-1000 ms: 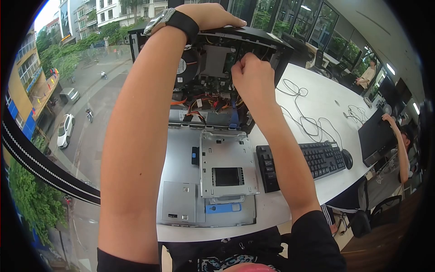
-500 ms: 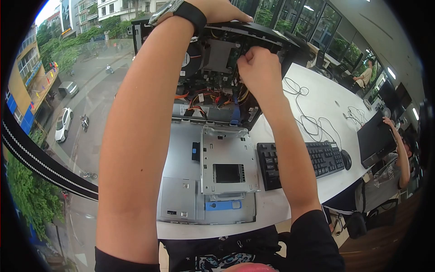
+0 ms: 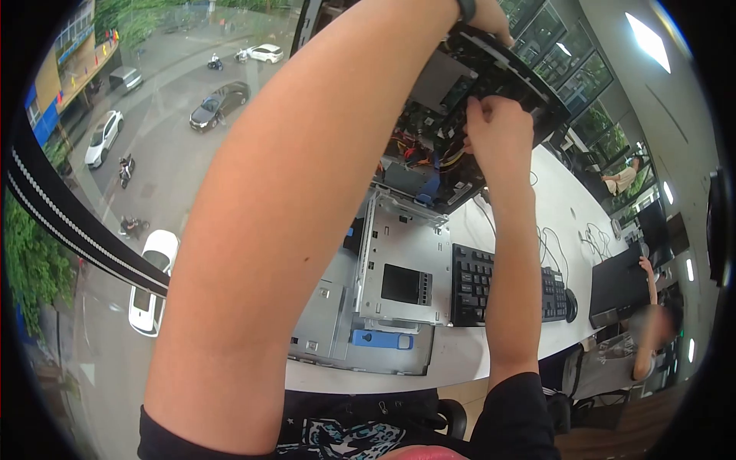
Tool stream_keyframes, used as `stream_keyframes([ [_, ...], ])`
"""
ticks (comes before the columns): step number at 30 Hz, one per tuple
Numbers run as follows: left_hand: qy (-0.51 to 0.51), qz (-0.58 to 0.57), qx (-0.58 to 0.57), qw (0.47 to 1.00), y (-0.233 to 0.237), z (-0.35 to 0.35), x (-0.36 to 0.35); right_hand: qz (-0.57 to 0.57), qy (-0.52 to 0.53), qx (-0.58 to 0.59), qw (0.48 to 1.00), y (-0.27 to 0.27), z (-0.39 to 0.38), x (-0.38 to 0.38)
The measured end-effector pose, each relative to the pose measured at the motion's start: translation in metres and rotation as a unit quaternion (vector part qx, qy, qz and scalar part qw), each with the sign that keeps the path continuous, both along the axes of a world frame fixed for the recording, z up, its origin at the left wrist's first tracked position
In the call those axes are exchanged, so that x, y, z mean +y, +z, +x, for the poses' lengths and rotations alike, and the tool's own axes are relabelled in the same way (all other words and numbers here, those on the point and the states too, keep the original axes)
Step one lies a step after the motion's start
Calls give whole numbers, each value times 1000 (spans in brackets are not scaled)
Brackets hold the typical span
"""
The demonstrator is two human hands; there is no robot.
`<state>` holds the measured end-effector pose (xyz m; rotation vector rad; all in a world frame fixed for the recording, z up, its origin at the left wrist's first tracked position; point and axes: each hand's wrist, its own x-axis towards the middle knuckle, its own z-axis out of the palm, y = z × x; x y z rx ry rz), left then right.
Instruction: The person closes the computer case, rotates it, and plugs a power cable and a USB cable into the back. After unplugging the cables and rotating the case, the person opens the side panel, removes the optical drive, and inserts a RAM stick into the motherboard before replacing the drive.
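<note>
An opened computer case (image 3: 441,184) stands at the back of the table, its board and cables showing. My left hand (image 3: 493,21) lies over its top edge, cut by the frame border, thumb bent onto the rim; most fingers are out of sight. Inside the case, near its right side, my right hand (image 3: 502,130) has thumb and fingers pinched together; what they hold is hidden. Yellow and black cables (image 3: 454,162) run just below it. A metal drive cage (image 3: 402,244) rests in front, upon a grey side panel (image 3: 391,360) with a blue latch (image 3: 382,340).
A black keyboard (image 3: 469,280) lies beneath my right forearm, with a mouse (image 3: 571,304) beside it. Loose cables (image 3: 598,241) lie on the white table (image 3: 563,203). At right, another person (image 3: 613,364) touches a black computer case (image 3: 619,285). Window glass borders the left.
The view has swung so that the case and my left hand appear farther right and slanted. My right hand stays pinched inside the case. The other person's arm has shifted.
</note>
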<state>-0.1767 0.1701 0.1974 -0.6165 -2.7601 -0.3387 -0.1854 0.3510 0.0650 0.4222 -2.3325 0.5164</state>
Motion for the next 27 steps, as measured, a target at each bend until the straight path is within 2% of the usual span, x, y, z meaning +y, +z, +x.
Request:
stream_keyframes([
  [2, -8, 15, -36, 999, 2, -3, -2, 0, 5, -7, 1000, 1, 2, -1],
  [6, -35, -6, -22, 999, 0, 1, -7, -7, 4, -5, 1000, 0, -2, 0],
  [12, -33, 40, -64, 997, -1, 3, -5, -45, 13, -17, 999, -3, 2, -4],
  [17, 18, 114, -39, 993, -7, 19, -8, -54, 19, -23, 998, -3, 3, -5],
  [20, 22, 140, -44, 989, -8, 28, -10, -102, 24, -52, 993, -3, 9, -9],
  [23, 49, 109, -33, 992, -7, 28, -8, -91, 24, -36, 995, -5, 7, -8],
  [26, 33, 58, 6, 998, -7, 14, -5, -90, 13, -32, 995, -8, 4, -7],
  [27, 33, 58, 6, 998, -6, 13, -5, -45, -6, 13, 999, -11, 0, -5],
])
